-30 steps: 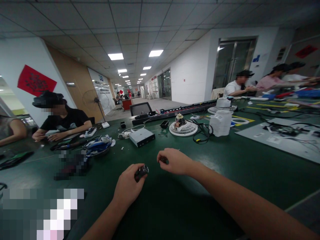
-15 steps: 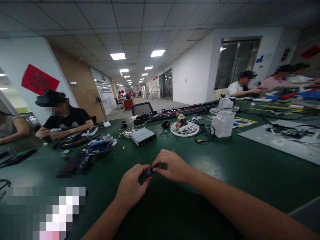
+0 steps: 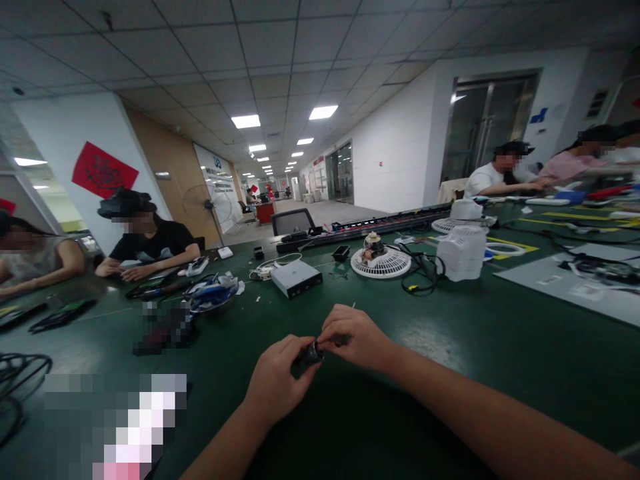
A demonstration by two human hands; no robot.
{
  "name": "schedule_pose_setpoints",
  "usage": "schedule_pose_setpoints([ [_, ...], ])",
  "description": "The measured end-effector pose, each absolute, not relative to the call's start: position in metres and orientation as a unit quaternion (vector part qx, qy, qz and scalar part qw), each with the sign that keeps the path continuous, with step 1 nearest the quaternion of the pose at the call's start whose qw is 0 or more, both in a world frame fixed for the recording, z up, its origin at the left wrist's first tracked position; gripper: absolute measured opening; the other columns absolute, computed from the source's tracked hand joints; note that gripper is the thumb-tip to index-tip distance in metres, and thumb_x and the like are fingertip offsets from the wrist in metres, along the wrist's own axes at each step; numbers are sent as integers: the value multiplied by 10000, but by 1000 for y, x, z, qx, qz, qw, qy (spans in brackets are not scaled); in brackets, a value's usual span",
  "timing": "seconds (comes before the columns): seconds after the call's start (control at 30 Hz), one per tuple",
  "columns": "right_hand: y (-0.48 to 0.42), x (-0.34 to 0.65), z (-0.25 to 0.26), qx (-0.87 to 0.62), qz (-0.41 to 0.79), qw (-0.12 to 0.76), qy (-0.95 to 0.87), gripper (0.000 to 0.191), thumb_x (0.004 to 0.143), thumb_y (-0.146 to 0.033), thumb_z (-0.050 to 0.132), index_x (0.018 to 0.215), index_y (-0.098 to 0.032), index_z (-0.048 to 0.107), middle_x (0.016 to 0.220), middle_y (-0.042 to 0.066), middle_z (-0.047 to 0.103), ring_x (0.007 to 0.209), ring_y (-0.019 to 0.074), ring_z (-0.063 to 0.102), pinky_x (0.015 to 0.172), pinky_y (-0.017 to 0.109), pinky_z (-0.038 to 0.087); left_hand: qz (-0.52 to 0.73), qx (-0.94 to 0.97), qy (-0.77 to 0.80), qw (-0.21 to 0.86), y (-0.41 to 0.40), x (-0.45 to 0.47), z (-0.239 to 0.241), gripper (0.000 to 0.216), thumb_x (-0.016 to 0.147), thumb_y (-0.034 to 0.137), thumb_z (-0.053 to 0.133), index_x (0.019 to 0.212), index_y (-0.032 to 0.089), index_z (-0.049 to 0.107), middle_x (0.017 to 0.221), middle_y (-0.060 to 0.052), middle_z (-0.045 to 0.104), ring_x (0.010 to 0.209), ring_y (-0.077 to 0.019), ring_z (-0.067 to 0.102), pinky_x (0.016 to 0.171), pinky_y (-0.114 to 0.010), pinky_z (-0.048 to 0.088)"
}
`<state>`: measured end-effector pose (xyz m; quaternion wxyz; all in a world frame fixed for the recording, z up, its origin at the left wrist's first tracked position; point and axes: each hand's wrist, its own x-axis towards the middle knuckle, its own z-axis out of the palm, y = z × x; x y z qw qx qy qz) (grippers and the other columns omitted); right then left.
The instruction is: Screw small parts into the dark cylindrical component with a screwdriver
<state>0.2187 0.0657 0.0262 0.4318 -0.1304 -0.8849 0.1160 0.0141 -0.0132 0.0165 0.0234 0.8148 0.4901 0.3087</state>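
Observation:
My left hand (image 3: 280,373) grips a small dark cylindrical part (image 3: 314,353) between thumb and fingers, just above the green table. At the open-looking end of that part, my right hand (image 3: 353,337) has thumb and forefinger pinched together. What the pinch holds is too small and too hidden to name. A thin pale tip (image 3: 354,305) shows above the right knuckles; its kind cannot be made out. Beyond both hands lies a grey optical-drive-like metal box (image 3: 297,279).
Behind are a small black open box (image 3: 341,253), a white fan grille with a motor (image 3: 381,260), black cables (image 3: 423,270) and a white plastic housing (image 3: 461,253). A blue-and-white bundle (image 3: 215,292) lies left on the green table (image 3: 400,413). Other people sit left and right.
The whole view has shifted, so the scene sits further right and slightly lower. Both hands keep the same hold, with the right fingers still at the end of the cylindrical part.

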Motion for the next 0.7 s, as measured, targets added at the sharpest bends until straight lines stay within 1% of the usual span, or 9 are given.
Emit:
schedule_pose_setpoints([
  [0.13, 66, 220, 27, -163, 125, 395, -896, 81, 772, -223, 773, 755, -192, 700, 739, 23, 686, 750, 176, 590, 709, 312, 453, 281, 826, 488, 26, -14, 12, 16, 261, 840, 237, 646, 1101, 232, 636, 953, -40, 690, 850, -206, 637, 755, -333, 507],
  [0.27, 66, 221, 30, -173, 126, 338, -916, 121, 750, -257, 800, 769, -190, 700, 736, 11, 678, 758, 168, 591, 697, 287, 437, 258, 846, 465, 15, -15, 11, 16, 255, 850, 233, 620, 1104, 242, 641, 980, -47, 691, 855, -201, 624, 747, -329, 490],
  [0.4, 67, 223, 31, -170, 84, 307, -933, 167, 747, -327, 803, 747, -194, 702, 703, 12, 669, 741, 175, 584, 679, 292, 419, 239, 863, 444, 11, -15, 12, 17, 282, 846, 193, 607, 1121, 246, 640, 997, -49, 695, 868, -204, 624, 751, -333, 485],
  [0.57, 65, 222, 31, -142, 51, 318, -936, 119, 797, -283, 752, 751, -194, 688, 697, 14, 668, 718, 171, 581, 698, 306, 416, 245, 853, 461, 24, -13, 11, 16, 274, 845, 244, 642, 1120, 245, 637, 995, -43, 703, 878, -213, 642, 763, -339, 500],
  [0.7, 61, 218, 29, -166, 37, 374, -912, 152, 832, -299, 719, 747, -183, 668, 688, 21, 672, 691, 170, 569, 681, 308, 402, 269, 836, 477, 42, -14, 11, 15, 310, 867, 287, 636, 1174, 257, 612, 1046, -38, 712, 925, -216, 657, 825, -354, 512],
])
